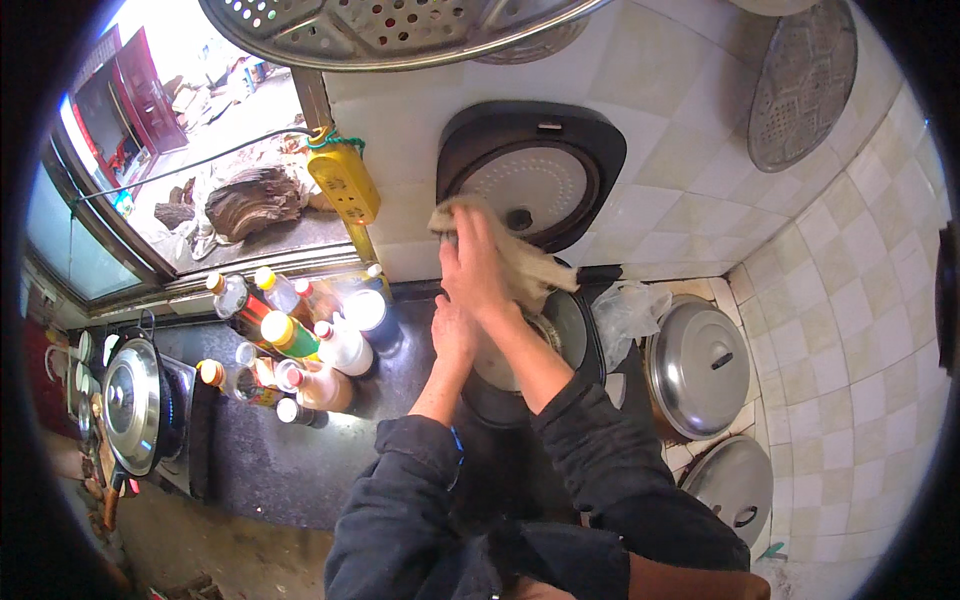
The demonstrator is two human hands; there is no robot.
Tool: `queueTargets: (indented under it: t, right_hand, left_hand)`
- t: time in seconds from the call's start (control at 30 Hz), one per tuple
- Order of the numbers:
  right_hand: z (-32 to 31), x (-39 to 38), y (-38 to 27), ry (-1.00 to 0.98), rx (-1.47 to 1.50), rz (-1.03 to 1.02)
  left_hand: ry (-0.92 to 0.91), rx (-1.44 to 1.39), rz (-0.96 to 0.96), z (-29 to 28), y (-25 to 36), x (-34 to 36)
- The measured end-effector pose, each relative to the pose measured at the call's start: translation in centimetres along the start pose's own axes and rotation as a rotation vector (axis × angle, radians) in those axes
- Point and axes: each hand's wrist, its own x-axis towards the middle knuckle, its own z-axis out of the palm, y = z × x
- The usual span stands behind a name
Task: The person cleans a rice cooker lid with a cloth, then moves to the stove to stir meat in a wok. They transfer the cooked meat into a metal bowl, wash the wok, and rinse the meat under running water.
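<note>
A dark rice cooker [600,150] stands with its lid raised against the tiled wall. The lid's inner face is a pale dimpled plate [540,180] with a black knob [518,218]. My right hand [478,268] is closed on a beige cloth [535,268] and presses it to the lid's lower left edge. The cloth's loose end hangs over the cooker's opening. My left hand [453,328] is beside the cooker's left side, just below my right hand. Its fingers are mostly hidden. Under my forearms, part of the grey pot [573,335] shows.
Several bottles [300,335] crowd the counter [250,460] on the left. Farther left, a lidded pan [135,400] sits on a lit gas stove. A yellow power strip [345,185] hangs by the window. To the right are a plastic bag [630,315] and two lidded pots [700,365].
</note>
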Motion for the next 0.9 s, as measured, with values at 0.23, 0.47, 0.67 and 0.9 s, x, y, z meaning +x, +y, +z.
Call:
queueTargets:
  t: [0.23, 0.47, 0.67, 0.9]
  right_hand:
    - [-8.4, 5.5, 1.8, 0.043, -0.418, -0.03]
    - [-10.1, 2.8, 5.2, 0.099, -0.466, 0.357]
    - [-6.1, 5.2, 2.5, 0.249, -0.257, 0.033]
    - [-3.9, 2.8, -0.2, -0.315, -0.389, -0.026]
  left_hand:
    - [-0.077, -0.006, -0.108, -2.1, 1.2, 0.0]
    - [-0.036, -0.019, -0.09, -1.4, 1.0, -0.1]
    - [-0.047, 0.007, -0.105, -1.4, 1.2, 0.0]
    - [-0.062, 0.052, -0.088, -1.9, 1.6, 0.3]
